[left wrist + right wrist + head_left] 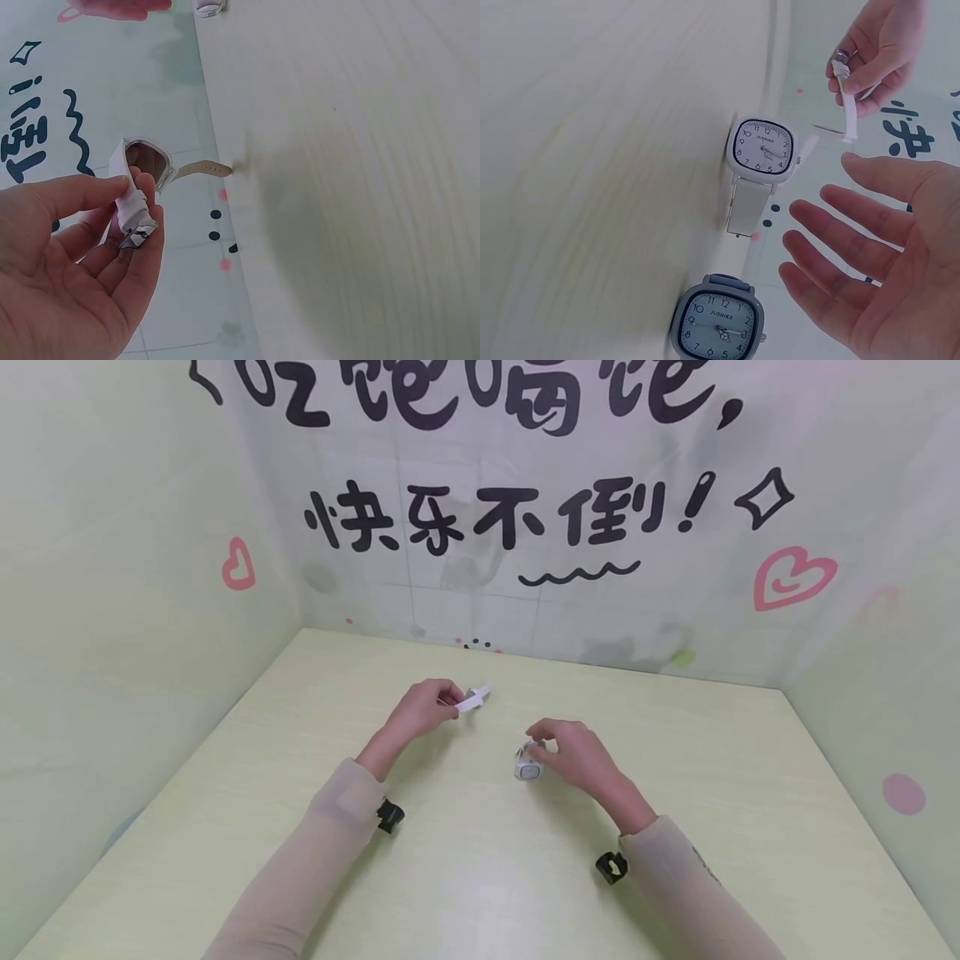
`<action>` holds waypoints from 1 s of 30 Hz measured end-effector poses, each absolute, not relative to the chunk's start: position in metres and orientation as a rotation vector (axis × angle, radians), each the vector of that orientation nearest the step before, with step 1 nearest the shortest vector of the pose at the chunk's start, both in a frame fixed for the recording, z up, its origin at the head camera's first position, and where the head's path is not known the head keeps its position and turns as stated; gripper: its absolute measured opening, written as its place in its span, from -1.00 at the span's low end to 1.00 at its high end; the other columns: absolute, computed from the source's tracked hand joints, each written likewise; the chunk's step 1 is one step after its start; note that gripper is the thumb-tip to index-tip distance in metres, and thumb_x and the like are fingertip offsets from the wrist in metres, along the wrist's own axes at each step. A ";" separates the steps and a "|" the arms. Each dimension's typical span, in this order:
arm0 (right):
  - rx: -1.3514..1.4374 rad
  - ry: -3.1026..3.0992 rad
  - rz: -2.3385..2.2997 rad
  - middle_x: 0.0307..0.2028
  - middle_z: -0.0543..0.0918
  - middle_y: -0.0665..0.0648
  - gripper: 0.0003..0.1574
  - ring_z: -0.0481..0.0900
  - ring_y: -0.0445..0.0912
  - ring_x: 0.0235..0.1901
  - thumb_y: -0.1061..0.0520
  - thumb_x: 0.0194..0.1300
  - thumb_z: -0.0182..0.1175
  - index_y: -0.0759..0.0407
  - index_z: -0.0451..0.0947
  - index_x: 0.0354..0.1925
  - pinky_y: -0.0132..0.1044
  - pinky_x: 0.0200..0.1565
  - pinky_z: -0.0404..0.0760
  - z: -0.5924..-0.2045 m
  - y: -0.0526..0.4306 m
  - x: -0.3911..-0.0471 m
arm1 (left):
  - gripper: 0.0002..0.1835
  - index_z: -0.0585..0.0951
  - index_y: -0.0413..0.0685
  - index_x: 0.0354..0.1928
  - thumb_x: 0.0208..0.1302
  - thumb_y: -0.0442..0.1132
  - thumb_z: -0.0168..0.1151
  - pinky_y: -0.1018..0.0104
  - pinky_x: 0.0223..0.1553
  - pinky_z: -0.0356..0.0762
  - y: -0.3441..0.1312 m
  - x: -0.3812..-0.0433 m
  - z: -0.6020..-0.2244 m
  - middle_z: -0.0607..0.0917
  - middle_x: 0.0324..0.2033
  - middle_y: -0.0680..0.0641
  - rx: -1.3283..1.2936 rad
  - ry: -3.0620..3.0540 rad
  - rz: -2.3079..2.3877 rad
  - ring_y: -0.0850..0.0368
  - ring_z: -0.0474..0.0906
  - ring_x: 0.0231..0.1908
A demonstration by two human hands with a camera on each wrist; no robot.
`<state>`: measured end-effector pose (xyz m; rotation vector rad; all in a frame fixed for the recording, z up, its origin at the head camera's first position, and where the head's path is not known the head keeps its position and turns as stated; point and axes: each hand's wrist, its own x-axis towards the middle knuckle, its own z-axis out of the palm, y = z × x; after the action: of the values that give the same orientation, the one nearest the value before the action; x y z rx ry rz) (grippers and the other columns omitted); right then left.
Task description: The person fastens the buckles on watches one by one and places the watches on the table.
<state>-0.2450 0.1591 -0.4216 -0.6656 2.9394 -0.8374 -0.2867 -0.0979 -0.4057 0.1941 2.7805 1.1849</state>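
My left hand (426,706) pinches a white wristwatch (124,184) by its buckle strap, thumb on one side and fingers behind. The case's shiny back shows in the left wrist view, and the other strap end, with holes, sticks out beyond it. In the right wrist view my right hand (885,247) has its fingers spread and relaxed, with nothing in them. Beside its fingertips stand a white square-faced watch (763,148) and a grey square-faced watch (721,321), dials facing that camera. From the head view, my right hand (576,756) hovers right over a square watch (529,772).
A pale wood-grain tabletop (465,860) spreads under both hands. Printed fabric walls (495,568) with black characters and hearts enclose its back and sides. A black band (390,817) is at my left wrist, another black band (611,867) at my right.
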 end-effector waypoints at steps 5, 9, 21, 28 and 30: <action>-0.662 2.942 -0.851 0.00 0.75 0.13 -0.64 0.66 0.07 0.06 0.06 0.38 0.22 0.18 0.63 0.07 0.04 0.08 0.63 -0.421 0.160 -0.244 | -0.81 0.64 -0.18 -0.06 0.30 -0.37 0.23 0.40 -0.26 0.50 -0.096 -0.284 -0.403 0.69 -0.15 -0.16 0.233 2.780 1.189 0.05 0.56 -0.19; -0.665 2.946 -0.864 -0.01 0.75 0.13 -0.65 0.66 0.08 0.06 0.08 0.37 0.23 0.18 0.64 0.06 0.05 0.10 0.62 -0.420 0.161 -0.244 | -0.81 0.65 -0.18 -0.05 0.31 -0.36 0.24 0.38 -0.24 0.52 -0.093 -0.282 -0.401 0.70 -0.16 -0.16 0.272 2.786 1.191 0.03 0.59 -0.17; -0.673 2.940 -0.901 -0.01 0.76 0.13 -0.65 0.67 0.07 0.05 0.09 0.38 0.24 0.20 0.63 0.07 0.04 0.11 0.62 -0.422 0.161 -0.245 | -0.82 0.66 -0.17 -0.05 0.33 -0.35 0.24 0.31 -0.17 0.57 -0.087 -0.273 -0.392 0.73 -0.12 -0.17 0.332 2.807 1.204 0.01 0.64 -0.12; -0.666 2.933 -0.914 -0.04 0.77 0.14 -0.66 0.69 0.05 0.02 0.09 0.38 0.24 0.21 0.63 0.06 0.01 0.10 0.63 -0.424 0.159 -0.246 | -0.81 0.65 -0.18 -0.04 0.33 -0.36 0.24 0.23 -0.08 0.63 -0.082 -0.268 -0.388 0.74 -0.12 -0.17 0.369 2.802 1.223 0.01 0.67 -0.11; -0.662 2.927 -0.920 -0.05 0.77 0.14 -0.66 0.69 0.04 0.02 0.09 0.38 0.25 0.21 0.63 0.05 0.00 0.10 0.64 -0.424 0.159 -0.246 | -0.81 0.65 -0.17 -0.04 0.34 -0.35 0.24 0.23 -0.08 0.63 -0.080 -0.267 -0.387 0.74 -0.12 -0.16 0.372 2.802 1.222 0.01 0.67 -0.12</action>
<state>-0.2455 0.1590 -0.4242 -0.6617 2.9269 -0.9201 -0.2675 -0.0803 -0.3868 0.3724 2.8022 1.2220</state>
